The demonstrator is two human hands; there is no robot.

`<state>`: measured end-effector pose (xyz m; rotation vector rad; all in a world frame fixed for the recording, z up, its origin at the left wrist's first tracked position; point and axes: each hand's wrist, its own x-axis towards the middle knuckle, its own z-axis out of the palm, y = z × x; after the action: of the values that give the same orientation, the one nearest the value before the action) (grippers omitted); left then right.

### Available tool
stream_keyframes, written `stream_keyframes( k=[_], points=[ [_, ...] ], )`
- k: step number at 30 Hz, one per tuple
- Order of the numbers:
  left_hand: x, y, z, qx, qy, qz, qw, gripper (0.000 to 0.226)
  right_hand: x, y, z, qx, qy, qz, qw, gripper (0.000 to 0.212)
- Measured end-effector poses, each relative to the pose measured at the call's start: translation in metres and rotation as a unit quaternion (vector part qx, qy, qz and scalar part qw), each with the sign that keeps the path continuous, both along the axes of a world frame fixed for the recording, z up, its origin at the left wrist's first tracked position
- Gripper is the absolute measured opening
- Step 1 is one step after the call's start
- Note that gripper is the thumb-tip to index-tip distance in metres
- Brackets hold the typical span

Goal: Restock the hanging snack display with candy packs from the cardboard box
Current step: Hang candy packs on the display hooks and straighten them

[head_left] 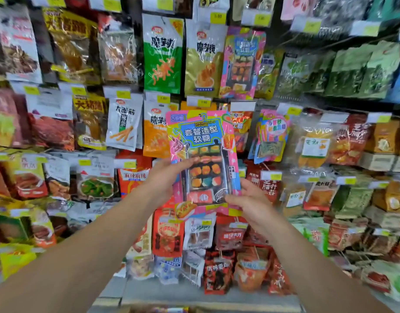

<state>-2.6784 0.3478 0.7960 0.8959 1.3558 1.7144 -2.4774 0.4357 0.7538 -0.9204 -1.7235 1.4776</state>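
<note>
Head camera view: two bare arms reach up from the lower corners toward a wall of hanging snack bags. At the frame's centre, a pink and blue candy pack (203, 159) is held upright in front of the display. The left hand (165, 177) grips its left edge, fingers curled across the front. The right hand (246, 199) pinches its lower right corner. A matching pack (242, 64) hangs above, upper centre.

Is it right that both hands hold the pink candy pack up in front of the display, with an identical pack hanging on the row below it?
Not quite. The head view shows both hands, left and right, holding the candy pack, but the identical pack hangs on the row above, not below.
</note>
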Motion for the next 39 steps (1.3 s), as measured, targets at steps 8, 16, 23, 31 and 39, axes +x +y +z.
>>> stream_keyframes(
  k=[8, 16, 23, 31, 39],
  points=[
    [-0.020, 0.082, 0.072, 0.057, 0.043, -0.021, 0.997, 0.070, -0.015, 0.068, 0.061, 0.101, -0.044, -0.024, 0.994, 0.031],
    [-0.059, 0.154, 0.116, 0.120, 0.114, -0.018, 0.986, 0.008, -0.047, 0.163, 0.142, 0.269, -0.132, -0.118, 0.947, 0.033],
    [-0.083, 0.199, 0.153, 0.143, 0.137, -0.014, 0.980, 0.008, -0.063, 0.216, 0.233, 0.479, -0.274, -0.207, 0.808, 0.039],
    [-0.092, 0.257, 0.187, 0.146, 0.222, 0.059, 0.962, 0.011, -0.074, 0.263, 0.314, 0.571, -0.274, -0.241, 0.736, 0.047],
    [-0.070, 0.303, 0.220, 0.151, 0.248, 0.130, 0.948, 0.011, -0.075, 0.321, 0.360, 0.643, -0.237, -0.283, 0.671, 0.061]
  ],
)
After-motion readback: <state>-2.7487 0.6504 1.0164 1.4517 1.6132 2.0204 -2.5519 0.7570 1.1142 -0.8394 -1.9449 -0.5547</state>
